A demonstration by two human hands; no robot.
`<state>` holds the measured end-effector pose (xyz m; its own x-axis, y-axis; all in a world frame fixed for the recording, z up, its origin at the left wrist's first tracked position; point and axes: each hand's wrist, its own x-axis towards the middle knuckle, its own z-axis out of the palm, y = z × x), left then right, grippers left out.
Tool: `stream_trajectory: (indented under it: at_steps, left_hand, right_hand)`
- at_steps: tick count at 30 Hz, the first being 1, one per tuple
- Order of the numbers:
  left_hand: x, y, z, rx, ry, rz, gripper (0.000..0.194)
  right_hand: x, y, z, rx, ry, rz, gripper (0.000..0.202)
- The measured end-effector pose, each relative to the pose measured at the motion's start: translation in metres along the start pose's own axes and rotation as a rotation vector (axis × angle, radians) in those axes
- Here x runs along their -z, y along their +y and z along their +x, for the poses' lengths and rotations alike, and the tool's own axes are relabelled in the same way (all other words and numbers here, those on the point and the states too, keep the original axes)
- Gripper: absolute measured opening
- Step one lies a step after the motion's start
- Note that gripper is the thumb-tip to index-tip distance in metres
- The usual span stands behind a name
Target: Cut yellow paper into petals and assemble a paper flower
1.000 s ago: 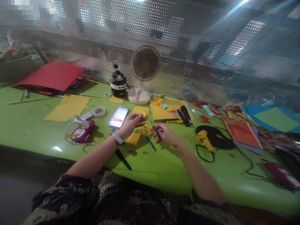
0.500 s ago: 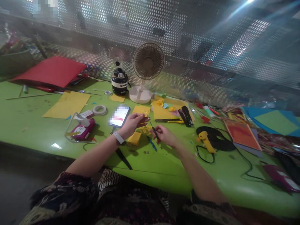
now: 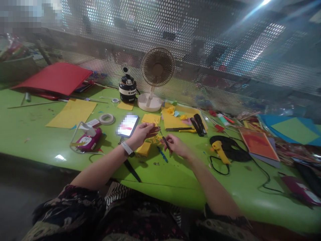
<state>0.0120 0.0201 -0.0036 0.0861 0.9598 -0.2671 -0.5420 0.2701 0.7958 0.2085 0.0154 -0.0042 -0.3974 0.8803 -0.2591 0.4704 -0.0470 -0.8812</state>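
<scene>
My right hand (image 3: 173,144) is closed on dark-handled scissors (image 3: 164,140), their thin blades pointing up and away toward my left fingertips. My left hand (image 3: 142,134) is pinched at the tips, seemingly on a small piece of yellow paper, mostly hidden by the fingers and blades. Yellow paper scraps (image 3: 156,138) lie under both hands. Beside my left wrist rests a folded yellow paper stack (image 3: 143,149). A twisted blue strip (image 3: 163,154) lies just below the scissors. To the left of my left hand, a lit phone (image 3: 127,126) lies on the table.
Behind my hands stand a fan (image 3: 157,68) and a black-and-white bottle (image 3: 127,89). A stapler (image 3: 198,125) and yellow glue gun (image 3: 220,151) with its cord lie to the right. Tape roll (image 3: 106,118) and purple box (image 3: 88,140) are left. The green table's front edge is near me.
Both hands stay in nearly the same place, with the scissors still at the left fingertips. The view has shifted very slightly.
</scene>
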Motion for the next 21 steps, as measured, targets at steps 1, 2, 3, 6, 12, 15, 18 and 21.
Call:
stream_trajectory:
  at_steps: [1, 2, 3, 6, 12, 15, 18, 21]
  left_hand:
    - [0.0002, 0.0001, -0.0002, 0.0, 0.003, 0.001, 0.011]
    - [0.0005, 0.0002, -0.0003, 0.001, 0.003, 0.004, 0.01]
    - [0.0007, 0.0002, -0.0003, 0.001, 0.0, 0.006, 0.01]
    - [0.0015, -0.0004, 0.0008, -0.002, -0.015, 0.005, 0.009]
    - [0.0017, -0.0022, 0.0033, 0.003, -0.003, -0.026, 0.011]
    - [0.0022, -0.0024, 0.0034, -0.005, -0.019, -0.048, 0.011]
    - [0.0036, -0.0028, 0.0042, -0.012, -0.03, -0.048, 0.01]
    - [0.0063, -0.0039, 0.0064, -0.014, -0.04, -0.02, 0.01]
  right_hand:
    - [0.0002, 0.0003, 0.0002, 0.003, 0.001, -0.003, 0.05]
    - [0.0004, 0.0006, 0.0003, 0.005, 0.002, -0.007, 0.05]
    - [0.0007, 0.0006, 0.0004, 0.008, 0.001, -0.01, 0.05]
    - [0.0013, -0.0002, 0.0001, 0.01, 0.002, -0.024, 0.05]
    - [0.0002, -0.0051, -0.0023, 0.02, 0.009, -0.02, 0.051]
    - [0.0002, -0.0052, -0.0025, 0.029, 0.017, -0.016, 0.049]
    - [0.0007, -0.0042, -0.0021, 0.03, 0.016, -0.01, 0.048]
    - [0.0009, -0.0047, -0.0023, 0.023, 0.013, -0.008, 0.046]
